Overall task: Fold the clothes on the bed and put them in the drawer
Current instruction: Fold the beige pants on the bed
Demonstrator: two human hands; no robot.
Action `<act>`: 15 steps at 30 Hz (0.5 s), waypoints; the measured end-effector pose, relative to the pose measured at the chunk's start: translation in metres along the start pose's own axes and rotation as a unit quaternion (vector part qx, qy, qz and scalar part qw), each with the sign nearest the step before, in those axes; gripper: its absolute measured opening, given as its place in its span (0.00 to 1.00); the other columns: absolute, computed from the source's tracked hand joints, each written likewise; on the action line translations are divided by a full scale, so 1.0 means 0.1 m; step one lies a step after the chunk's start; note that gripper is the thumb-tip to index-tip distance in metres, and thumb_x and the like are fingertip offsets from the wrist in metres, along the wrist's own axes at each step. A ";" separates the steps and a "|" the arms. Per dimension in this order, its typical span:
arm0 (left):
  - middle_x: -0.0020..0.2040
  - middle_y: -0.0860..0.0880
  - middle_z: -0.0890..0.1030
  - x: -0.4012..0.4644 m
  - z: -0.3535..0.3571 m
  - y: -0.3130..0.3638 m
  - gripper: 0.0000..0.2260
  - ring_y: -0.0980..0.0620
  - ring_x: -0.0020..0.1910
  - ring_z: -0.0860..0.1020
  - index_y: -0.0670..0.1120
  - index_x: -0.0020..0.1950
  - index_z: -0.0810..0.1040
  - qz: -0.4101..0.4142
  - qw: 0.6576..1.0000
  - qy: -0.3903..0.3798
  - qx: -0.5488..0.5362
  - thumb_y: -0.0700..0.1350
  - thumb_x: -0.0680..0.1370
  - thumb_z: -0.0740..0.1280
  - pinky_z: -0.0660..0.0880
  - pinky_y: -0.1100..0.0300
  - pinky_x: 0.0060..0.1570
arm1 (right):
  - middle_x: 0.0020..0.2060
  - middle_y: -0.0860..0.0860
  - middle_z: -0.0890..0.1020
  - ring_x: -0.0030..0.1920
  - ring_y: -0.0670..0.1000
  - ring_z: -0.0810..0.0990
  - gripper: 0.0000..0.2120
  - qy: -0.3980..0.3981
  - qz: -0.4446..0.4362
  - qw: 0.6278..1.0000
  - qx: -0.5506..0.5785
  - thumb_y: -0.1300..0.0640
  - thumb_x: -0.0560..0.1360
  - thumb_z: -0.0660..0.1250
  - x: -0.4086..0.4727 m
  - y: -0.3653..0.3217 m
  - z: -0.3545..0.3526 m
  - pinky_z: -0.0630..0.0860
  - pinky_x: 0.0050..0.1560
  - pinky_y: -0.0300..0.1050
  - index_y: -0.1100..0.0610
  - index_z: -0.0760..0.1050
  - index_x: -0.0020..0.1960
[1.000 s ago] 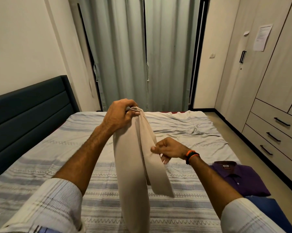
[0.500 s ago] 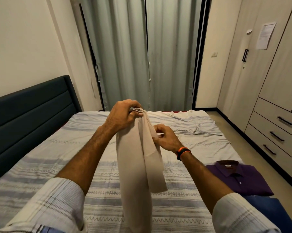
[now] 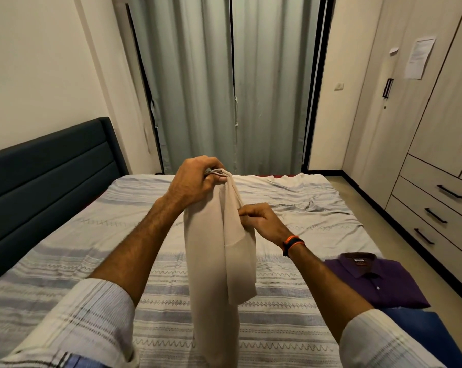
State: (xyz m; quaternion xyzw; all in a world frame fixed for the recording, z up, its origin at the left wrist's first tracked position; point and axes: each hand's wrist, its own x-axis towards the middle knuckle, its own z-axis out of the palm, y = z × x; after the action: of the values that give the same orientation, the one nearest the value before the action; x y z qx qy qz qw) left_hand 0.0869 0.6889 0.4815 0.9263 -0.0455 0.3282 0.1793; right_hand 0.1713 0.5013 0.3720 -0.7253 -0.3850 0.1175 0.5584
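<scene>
I had the beige garment (image 3: 216, 251) hanging above the bed (image 3: 291, 328), its top bunched in my left hand (image 3: 195, 181), fingers curled tight round the gathered edge; my right hand (image 3: 259, 219) had climbed from lower down the cloth, where it sat a second before, to pinch the right-hand edge closer under the left; the shorter panel had swung in against the longer one as a result. I judged that I was matching edges for a lengthwise fold, so this piece was only partly folded and not yet laid down. The purple shirt (image 3: 378, 282) lay folded at the bed's right edge, with a blue garment (image 3: 442, 338) just beside it; the drawers (image 3: 437, 208) along the right wall all looked closed, so stowing was yet to come.
</scene>
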 end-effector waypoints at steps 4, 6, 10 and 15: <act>0.47 0.48 0.83 0.00 0.01 -0.01 0.07 0.54 0.45 0.76 0.45 0.52 0.82 -0.001 1.000 0.005 0.010 0.47 0.76 0.72 0.72 0.60 0.48 | 0.52 0.52 0.83 0.52 0.52 0.83 0.18 -0.069 0.038 0.997 0.025 0.46 0.74 0.72 -0.07 -0.04 0.03 0.81 0.56 0.47 0.58 0.81 0.55; 0.48 0.47 0.83 0.01 0.02 -0.01 0.08 0.53 0.45 0.77 0.45 0.52 0.82 -0.005 1.000 0.007 0.013 0.47 0.77 0.72 0.73 0.59 0.49 | 0.55 0.49 0.83 0.55 0.51 0.82 0.21 -0.096 0.056 0.993 -0.037 0.47 0.70 0.76 -0.08 -0.05 0.05 0.81 0.55 0.47 0.54 0.80 0.59; 0.47 0.48 0.83 -0.01 0.02 -0.06 0.07 0.53 0.45 0.77 0.46 0.51 0.82 -0.019 0.999 0.007 0.026 0.48 0.77 0.71 0.76 0.56 0.50 | 0.54 0.50 0.84 0.55 0.50 0.82 0.24 -0.138 0.078 0.984 -0.086 0.48 0.67 0.79 -0.08 0.03 -0.02 0.82 0.55 0.48 0.56 0.82 0.59; 0.46 0.48 0.83 -0.12 -0.01 -0.23 0.10 0.49 0.44 0.78 0.46 0.50 0.82 -0.063 0.996 -0.005 0.058 0.52 0.76 0.72 0.78 0.52 0.48 | 0.29 0.42 0.80 0.30 0.41 0.76 0.09 -0.128 0.067 0.980 -0.140 0.49 0.69 0.78 -0.12 0.03 -0.25 0.74 0.35 0.34 0.54 0.84 0.40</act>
State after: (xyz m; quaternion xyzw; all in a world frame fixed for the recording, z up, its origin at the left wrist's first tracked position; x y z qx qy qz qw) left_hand 0.0815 0.7102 0.4681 0.9378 0.0308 0.3136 0.1455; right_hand 0.1795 0.4750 0.3749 -0.7993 -0.4164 0.1913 0.3888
